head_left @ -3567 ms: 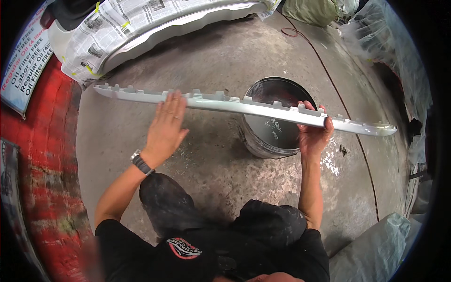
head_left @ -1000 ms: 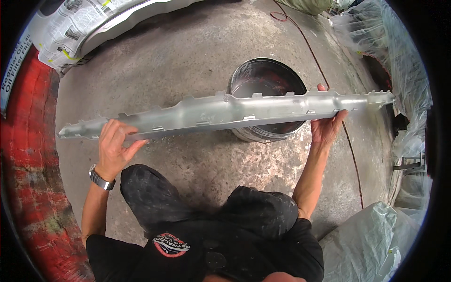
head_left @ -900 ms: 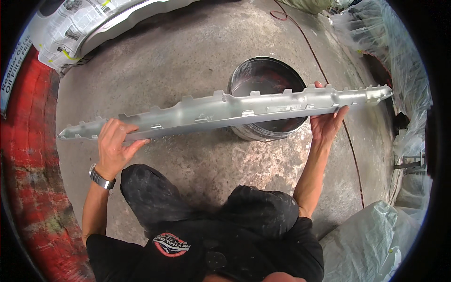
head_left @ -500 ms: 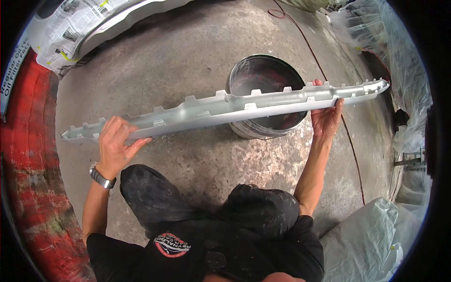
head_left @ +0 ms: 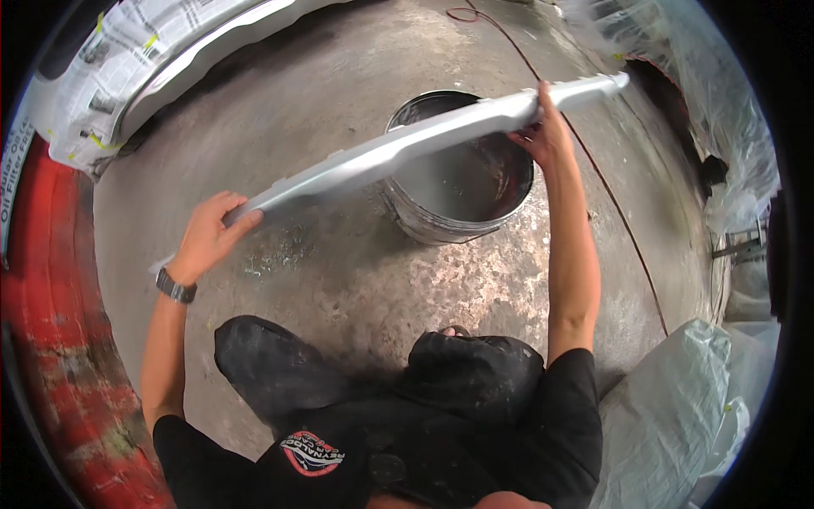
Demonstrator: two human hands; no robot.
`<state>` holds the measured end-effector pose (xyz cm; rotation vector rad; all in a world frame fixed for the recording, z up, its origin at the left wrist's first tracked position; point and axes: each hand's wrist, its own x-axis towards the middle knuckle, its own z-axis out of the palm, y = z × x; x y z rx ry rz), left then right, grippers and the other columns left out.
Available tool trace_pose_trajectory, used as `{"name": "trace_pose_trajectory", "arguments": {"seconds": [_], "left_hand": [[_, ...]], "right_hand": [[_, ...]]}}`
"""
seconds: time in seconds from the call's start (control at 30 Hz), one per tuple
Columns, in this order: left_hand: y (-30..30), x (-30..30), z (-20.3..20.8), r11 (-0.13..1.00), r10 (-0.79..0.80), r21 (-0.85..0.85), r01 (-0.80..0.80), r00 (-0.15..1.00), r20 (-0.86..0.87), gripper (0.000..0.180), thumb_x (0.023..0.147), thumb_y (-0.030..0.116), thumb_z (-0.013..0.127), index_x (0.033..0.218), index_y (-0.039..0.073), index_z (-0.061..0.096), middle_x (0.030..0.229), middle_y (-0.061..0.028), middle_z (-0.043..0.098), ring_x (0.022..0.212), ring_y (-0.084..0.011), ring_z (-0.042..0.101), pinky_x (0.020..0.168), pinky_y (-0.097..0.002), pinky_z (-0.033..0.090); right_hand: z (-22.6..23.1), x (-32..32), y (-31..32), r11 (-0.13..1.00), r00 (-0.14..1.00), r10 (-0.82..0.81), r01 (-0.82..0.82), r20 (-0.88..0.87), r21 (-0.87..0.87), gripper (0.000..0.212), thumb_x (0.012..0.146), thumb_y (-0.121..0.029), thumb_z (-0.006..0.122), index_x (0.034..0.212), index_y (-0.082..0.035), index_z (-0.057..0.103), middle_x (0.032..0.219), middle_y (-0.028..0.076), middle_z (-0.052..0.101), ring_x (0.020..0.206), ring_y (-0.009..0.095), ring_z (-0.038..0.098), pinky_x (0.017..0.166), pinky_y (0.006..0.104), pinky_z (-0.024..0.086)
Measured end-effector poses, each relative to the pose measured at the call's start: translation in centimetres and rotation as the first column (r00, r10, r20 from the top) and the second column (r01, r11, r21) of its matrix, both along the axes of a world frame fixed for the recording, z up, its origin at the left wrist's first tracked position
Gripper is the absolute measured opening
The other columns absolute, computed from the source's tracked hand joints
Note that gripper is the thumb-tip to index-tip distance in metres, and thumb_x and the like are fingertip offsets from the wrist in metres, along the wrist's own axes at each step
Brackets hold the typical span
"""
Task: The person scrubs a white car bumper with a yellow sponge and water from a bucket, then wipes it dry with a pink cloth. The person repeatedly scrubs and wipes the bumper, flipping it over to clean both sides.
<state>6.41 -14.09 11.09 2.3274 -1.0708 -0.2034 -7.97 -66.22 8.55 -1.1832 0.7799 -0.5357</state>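
Looking down from the head

1 fisheye view, from the left of 2 head-worn cameras, faces down: the wearer's black shirt (head_left: 441,450) is nearest, the left hand (head_left: 208,233) and right hand (head_left: 548,137) farther, the concrete floor (head_left: 254,144) beyond.

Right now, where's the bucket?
In the head view, the bucket stands on the floor, upper half, just right of centre; the silver strip crosses its mouth beside the right hand.
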Motion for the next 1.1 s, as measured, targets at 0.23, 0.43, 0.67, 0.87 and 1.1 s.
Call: {"name": "trace_pose_trajectory", "arguments": {"seconds": [0.23,0.43,0.67,0.87,1.1], "left_hand": [[-2.7,7.4,-2.4,0.981,0.052,0.191,0.013,0.943,-0.329,0.055,0.100,0.051,0.056,0.103,-0.002,0.071,0.083,-0.0030,0.067,0.076,-0.0122,0.055,0.071,-0.0309,0.045],[-2.5,11.0,-4.8,0.974,0.109,0.224,-0.029,0.929,-0.353,0.060,0.101,0.057,0.051,0.094,0.001,0.071,0.071,0.0044,0.057,0.066,-0.0085,0.046,0.064,-0.0298,0.039],[-1.9,12.4,-8.0,0.980,0.117,0.190,-0.060,0.944,-0.308,0.055,0.100,0.052,0.055,0.092,-0.001,0.069,0.071,0.0040,0.052,0.070,-0.0094,0.045,0.066,-0.0290,0.039],[-1.4,9.9,-6.6,0.992,0.128,0.003,-0.128,0.990,-0.066,0.045,0.099,0.041,0.061,0.116,0.001,0.070,0.099,-0.0098,0.067,0.091,-0.0231,0.063,0.081,-0.0347,0.049],[-1.2,-1.5,-1.8,0.996,-0.060,-0.059,0.061,0.998,0.008,0.046,0.092,0.028,0.071,0.131,0.006,0.063,0.130,-0.0145,0.064,0.122,-0.0329,0.059,0.106,-0.0430,0.045]], "right_hand": [[-3.0,3.2,-2.9,1.000,0.957,0.008,0.000,-0.290,0.030,0.070,0.089,-0.057,0.069,0.129,-0.002,0.052,0.102,0.023,0.062,0.078,0.026,0.067,0.070,0.0478,0.059],[-3.4,3.1,-2.0,0.984,0.958,0.056,-0.005,-0.282,0.178,0.055,0.096,-0.040,0.065,0.134,-0.004,0.050,0.108,0.021,0.061,0.081,0.027,0.068,0.080,0.0476,0.058],[-5.7,0.0,0.2,0.991,0.956,0.120,-0.132,-0.269,-0.026,0.048,0.099,-0.035,0.063,0.126,0.004,0.054,0.099,0.017,0.066,0.086,0.026,0.068,0.074,0.0435,0.058],[-7.0,-0.3,6.7,0.681,0.640,0.539,-0.714,-0.548,-0.164,0.031,0.097,-0.024,0.060,0.110,0.004,0.067,0.086,0.007,0.069,0.072,0.015,0.067,0.058,0.0262,0.052],[-17.0,10.2,7.6,0.183,-0.024,0.562,-0.971,-0.827,0.153,0.034,0.088,-0.018,0.061,0.118,-0.005,0.069,0.098,0.014,0.072,0.081,0.025,0.073,0.061,0.0375,0.063]]}}
